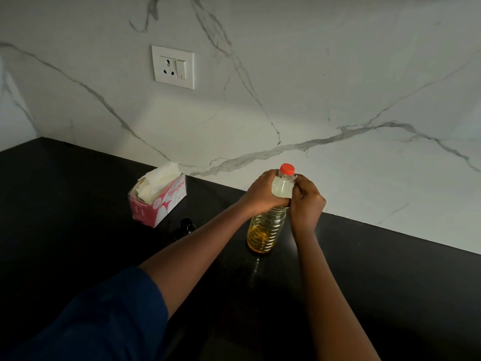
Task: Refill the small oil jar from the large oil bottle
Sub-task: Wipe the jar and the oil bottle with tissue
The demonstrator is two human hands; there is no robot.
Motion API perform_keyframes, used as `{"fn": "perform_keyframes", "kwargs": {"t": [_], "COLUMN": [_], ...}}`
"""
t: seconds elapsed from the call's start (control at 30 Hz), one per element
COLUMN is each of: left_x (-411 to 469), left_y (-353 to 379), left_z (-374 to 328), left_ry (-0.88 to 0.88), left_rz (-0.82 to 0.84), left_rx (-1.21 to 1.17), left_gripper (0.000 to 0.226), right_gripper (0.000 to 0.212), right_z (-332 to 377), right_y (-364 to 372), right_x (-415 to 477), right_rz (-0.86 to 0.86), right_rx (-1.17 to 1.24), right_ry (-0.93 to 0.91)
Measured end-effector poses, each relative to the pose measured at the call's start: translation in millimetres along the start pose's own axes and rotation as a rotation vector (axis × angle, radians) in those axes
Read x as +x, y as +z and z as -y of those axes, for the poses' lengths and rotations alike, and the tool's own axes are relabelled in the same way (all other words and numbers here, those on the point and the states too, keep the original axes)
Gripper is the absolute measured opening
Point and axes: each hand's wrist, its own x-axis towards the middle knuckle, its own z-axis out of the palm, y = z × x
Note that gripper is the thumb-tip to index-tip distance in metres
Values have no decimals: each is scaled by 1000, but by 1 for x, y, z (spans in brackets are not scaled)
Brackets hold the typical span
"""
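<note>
A large clear plastic oil bottle stands upright on the black counter, with yellow oil in its lower part and a red cap screwed on top. My left hand wraps around the bottle's upper body. My right hand rests against the bottle's right shoulder just under the cap, fingers curled on it. A small dark jar with a black lid stands to the left, partly hidden by my left forearm and hard to make out against the counter.
A pink and white tissue box sits on the counter at the left. Behind the counter rises a white marble wall with a socket and switch plate.
</note>
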Motion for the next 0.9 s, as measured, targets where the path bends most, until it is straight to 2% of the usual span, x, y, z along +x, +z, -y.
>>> {"fn": "perform_keyframes", "kwargs": {"t": [0.17, 0.33, 0.57, 0.7, 0.8, 0.9], "left_x": [1, 2, -4, -7, -5, -9], "left_y": [-3, -2, -1, -7, -8, -6], "left_z": [0, -2, -7, -8, -2, 1], "left_ry": [-24, -37, -54, -100, -87, -78], "left_rz": [11, 9, 71, 155, 96, 18], "left_rx": [-12, 22, 12, -24, 14, 109], "left_gripper": [69, 65, 65, 64, 67, 75], "right_gripper": [26, 23, 20, 16, 22, 24], "right_z": [8, 12, 8, 11, 15, 14], "right_y": [5, 9, 3, 1, 2, 4], "right_x": [-12, -22, 5, -4, -14, -24], "right_rz": [-85, -95, 30, -25, -78, -120], "right_rx": [80, 84, 216, 274, 247, 156], "right_ry": [181, 120, 294, 327, 329, 240]}}
